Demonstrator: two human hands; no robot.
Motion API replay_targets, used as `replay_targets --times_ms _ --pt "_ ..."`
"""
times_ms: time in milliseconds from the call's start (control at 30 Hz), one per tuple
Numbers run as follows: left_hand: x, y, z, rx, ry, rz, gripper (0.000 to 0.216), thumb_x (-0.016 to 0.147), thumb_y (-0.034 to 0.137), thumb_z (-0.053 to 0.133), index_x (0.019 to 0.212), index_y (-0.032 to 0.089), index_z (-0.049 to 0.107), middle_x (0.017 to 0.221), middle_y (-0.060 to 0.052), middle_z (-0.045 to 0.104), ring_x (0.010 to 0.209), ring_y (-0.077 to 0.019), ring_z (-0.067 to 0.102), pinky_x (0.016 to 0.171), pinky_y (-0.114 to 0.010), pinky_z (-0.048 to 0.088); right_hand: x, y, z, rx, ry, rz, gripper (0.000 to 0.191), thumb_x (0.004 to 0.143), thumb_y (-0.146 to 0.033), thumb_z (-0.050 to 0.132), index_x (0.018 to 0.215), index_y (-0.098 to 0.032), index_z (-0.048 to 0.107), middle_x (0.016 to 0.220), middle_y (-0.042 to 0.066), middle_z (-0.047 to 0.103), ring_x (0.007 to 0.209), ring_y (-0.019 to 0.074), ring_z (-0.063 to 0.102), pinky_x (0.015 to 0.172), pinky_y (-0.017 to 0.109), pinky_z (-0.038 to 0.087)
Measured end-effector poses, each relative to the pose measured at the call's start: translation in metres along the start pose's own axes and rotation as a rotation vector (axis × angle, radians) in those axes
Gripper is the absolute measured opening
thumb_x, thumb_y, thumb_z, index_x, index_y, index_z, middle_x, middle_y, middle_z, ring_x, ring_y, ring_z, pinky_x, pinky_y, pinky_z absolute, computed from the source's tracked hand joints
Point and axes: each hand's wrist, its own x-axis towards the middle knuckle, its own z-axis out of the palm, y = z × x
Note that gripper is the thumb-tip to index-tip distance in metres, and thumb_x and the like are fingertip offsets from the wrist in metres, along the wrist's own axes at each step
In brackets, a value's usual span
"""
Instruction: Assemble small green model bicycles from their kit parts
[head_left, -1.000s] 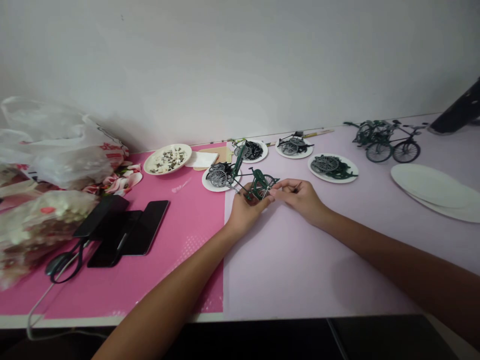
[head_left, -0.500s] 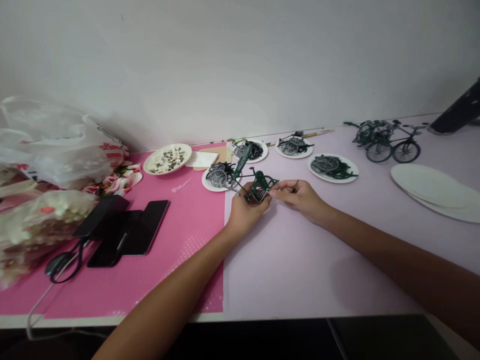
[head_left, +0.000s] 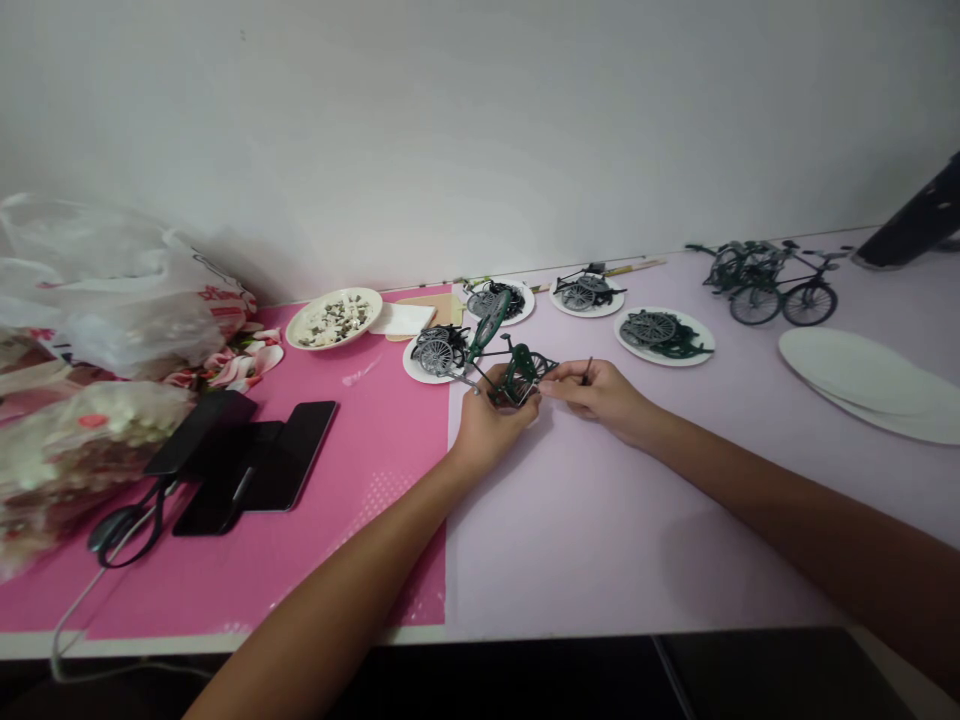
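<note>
In the head view, we have the green model bicycle [head_left: 523, 362] in front of us, held just above the lavender part of the table [head_left: 570, 540], near its border with the pink sheet [head_left: 352, 560]. Our left hand [head_left: 489, 425] is closed around the bicycle's lower side, thumb and fingers gripping it by the wheel. Our right hand [head_left: 604, 393] has thumb and forefinger pinched together at that same wheel; we cannot tell exactly what the tips grip there. A thin dark piece [head_left: 587, 370] juts up from among its curled fingers, held in them.

Behind the bicycle, we see a white plate [head_left: 418, 375] heaped with grey wheels and dark parts, and farther right another plate [head_left: 646, 356] with wheels and green parts. At the back right stand assembled bicycles [head_left: 811, 302]; nearer us, two bare white plates [head_left: 862, 370] overlap.
</note>
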Motion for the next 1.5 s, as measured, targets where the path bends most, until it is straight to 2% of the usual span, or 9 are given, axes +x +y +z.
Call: replay_targets --times_ms 267,433,600,733,967,1233,1333,1500 --pt "0.0 0.0 0.0 0.005 -0.006 0.019 0.028 0.077 0.026 0.081 0.101 0.018 0.069 0.086 -0.003 0.071 0.073 -0.0161 0.064 0.069 -0.026 0.055 0.002 0.0 -0.003 0.035 -0.017 0.034 0.04 0.068 -0.046 0.094 0.089 -0.015 0.079 0.051 -0.01 0.036 0.046 0.0049 0.023 0.045 0.026 0.011" --pt "0.001 0.001 -0.003 0.091 -0.028 0.126 0.023 0.08 0.023 0.076 0.101 0.018 0.07 0.087 -0.004 0.072 0.075 -0.0169 0.065 0.07 -0.027 0.053 0.002 -0.001 -0.003 0.064 -0.013 0.075 0.042 0.062 -0.044 0.097 0.086 -0.015 0.078 0.05 -0.009 0.041 0.044 0.0042 0.024 0.044 0.026 0.01" --pt "0.002 0.0 -0.006 0.132 -0.027 0.24 0.033 0.08 0.021 0.076 0.112 0.019 0.07 0.102 -0.007 0.077 0.092 -0.0219 0.071 0.086 -0.033 0.057 0.002 -0.002 -0.001 0.06 -0.012 0.065 0.044 0.06 -0.045 0.098 0.087 -0.015 0.078 0.053 -0.007 0.048 0.045 0.0037 0.026 0.045 0.026 0.012" --pt "0.002 -0.004 -0.004 0.099 -0.055 0.237 0.034 0.081 0.021 0.075 0.115 0.019 0.069 0.109 -0.01 0.079 0.097 -0.024 0.074 0.092 -0.037 0.059 0.001 -0.003 0.0 0.051 -0.011 0.042 0.045 0.059 -0.046 0.098 0.084 -0.015 0.076 0.05 -0.01 0.039 0.045 0.0036 0.023 0.045 0.026 0.012" --pt "0.001 -0.008 -0.004 0.184 -0.034 0.287 0.034 0.084 0.021 0.072 0.118 0.017 0.07 0.105 -0.009 0.079 0.095 -0.0214 0.075 0.089 -0.033 0.06 0.002 -0.004 -0.003 0.012 -0.052 0.04 0.045 0.059 -0.046 0.097 0.083 -0.014 0.075 0.05 -0.011 0.039 0.045 0.0038 0.024 0.045 0.026 0.012" --pt "-0.002 0.004 -0.005 0.193 -0.06 0.274 0.018 0.089 0.022 0.069 0.106 0.016 0.068 0.091 -0.005 0.076 0.08 -0.0169 0.07 0.073 -0.026 0.056 0.006 0.0 -0.008 0.018 -0.092 0.071 0.041 0.063 -0.043 0.096 0.085 -0.015 0.075 0.05 -0.009 0.043 0.044 0.0041 0.024 0.045 0.027 0.009" --pt "-0.003 0.004 -0.005 0.184 -0.056 0.247 0.02 0.088 0.024 0.071 0.106 0.016 0.069 0.093 -0.006 0.077 0.082 -0.0173 0.07 0.074 -0.026 0.056 0.006 -0.001 -0.009 0.015 -0.113 0.071 0.04 0.064 -0.043 0.096 0.085 -0.015 0.076 0.051 -0.008 0.045 0.044 0.0042 0.025 0.045 0.027 0.009" --pt "-0.003 0.003 -0.005 0.164 -0.051 0.21 0.021 0.085 0.025 0.075 0.103 0.016 0.069 0.094 -0.006 0.077 0.085 -0.0182 0.07 0.076 -0.026 0.055 0.006 -0.001 -0.01 0.016 -0.131 0.071 0.039 0.066 -0.043 0.095 0.084 -0.015 0.076 0.048 -0.011 0.039 0.043 0.0041 0.025 0.044 0.027 0.01"
